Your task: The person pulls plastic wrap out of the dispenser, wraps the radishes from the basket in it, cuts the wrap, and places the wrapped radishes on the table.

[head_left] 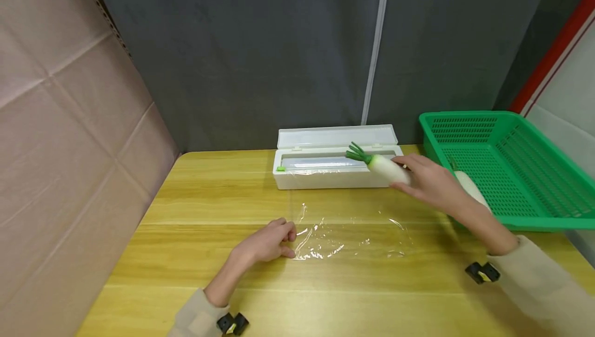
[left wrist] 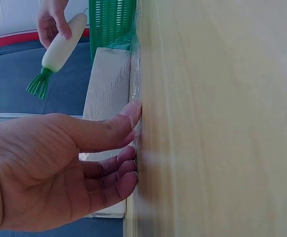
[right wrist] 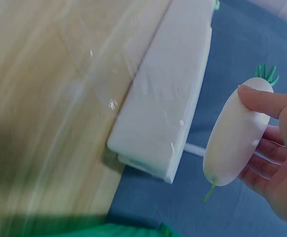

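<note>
My right hand [head_left: 429,182] grips a white radish [head_left: 389,168] with green leaf stubs, holding it in the air over the right end of an open white wrap dispenser box [head_left: 325,179]. In the right wrist view, the thumb lies along one side of the radish [right wrist: 237,133] and the fingers go round behind. From the box a clear sheet of plastic wrap [head_left: 325,234] stretches forward over the wooden table. At the sheet's near left corner, my left hand [head_left: 267,241] holds the edge between thumb and curled fingers, low against the tabletop; the exact contact is hard to see.
A green plastic basket [head_left: 511,222] stands at the right, with another white radish [head_left: 471,190] inside, partly hidden by my right forearm. The box's raised lid [head_left: 337,137] leans near a dark grey curtain [head_left: 255,58]. A pinkish wall [head_left: 69,146] bounds the left side.
</note>
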Available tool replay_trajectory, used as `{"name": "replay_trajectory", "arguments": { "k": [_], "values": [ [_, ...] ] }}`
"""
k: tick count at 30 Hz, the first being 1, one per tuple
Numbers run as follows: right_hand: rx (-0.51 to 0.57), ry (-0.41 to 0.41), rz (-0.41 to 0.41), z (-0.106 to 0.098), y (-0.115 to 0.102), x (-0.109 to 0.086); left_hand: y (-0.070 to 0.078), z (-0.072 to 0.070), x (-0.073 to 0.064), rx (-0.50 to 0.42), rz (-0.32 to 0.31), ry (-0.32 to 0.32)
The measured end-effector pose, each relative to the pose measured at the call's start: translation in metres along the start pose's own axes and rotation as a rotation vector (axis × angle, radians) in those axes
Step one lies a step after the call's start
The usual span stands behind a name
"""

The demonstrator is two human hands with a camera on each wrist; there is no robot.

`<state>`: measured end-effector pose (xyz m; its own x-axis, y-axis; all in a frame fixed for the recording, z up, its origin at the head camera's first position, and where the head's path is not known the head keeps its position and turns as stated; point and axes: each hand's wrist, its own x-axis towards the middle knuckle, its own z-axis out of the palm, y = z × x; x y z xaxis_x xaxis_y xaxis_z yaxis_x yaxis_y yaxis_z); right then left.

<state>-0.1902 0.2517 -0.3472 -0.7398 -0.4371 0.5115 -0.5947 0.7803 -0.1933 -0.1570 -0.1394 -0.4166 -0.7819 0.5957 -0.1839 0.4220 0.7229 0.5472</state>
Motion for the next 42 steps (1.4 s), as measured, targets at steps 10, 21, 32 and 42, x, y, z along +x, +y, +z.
{"name": "replay_trajectory", "arguments": {
  "k": [10,21,32,42],
  "values": [
    [0.047,-0.12,-0.054,0.034,-0.013,0.002,0.001,0.001,0.001,-0.006,-0.001,0.001],
    [0.104,-0.169,-0.208,0.072,-0.03,0.003,0.002,0.002,0.002,0.018,-0.012,-0.004],
    [0.107,-0.272,-0.222,0.094,-0.042,0.006,0.003,0.002,0.003,0.02,-0.035,-0.007],
    [0.156,-0.295,-0.212,0.102,-0.042,0.006,0.005,0.0,0.004,0.023,-0.023,-0.004]
  ]
}}
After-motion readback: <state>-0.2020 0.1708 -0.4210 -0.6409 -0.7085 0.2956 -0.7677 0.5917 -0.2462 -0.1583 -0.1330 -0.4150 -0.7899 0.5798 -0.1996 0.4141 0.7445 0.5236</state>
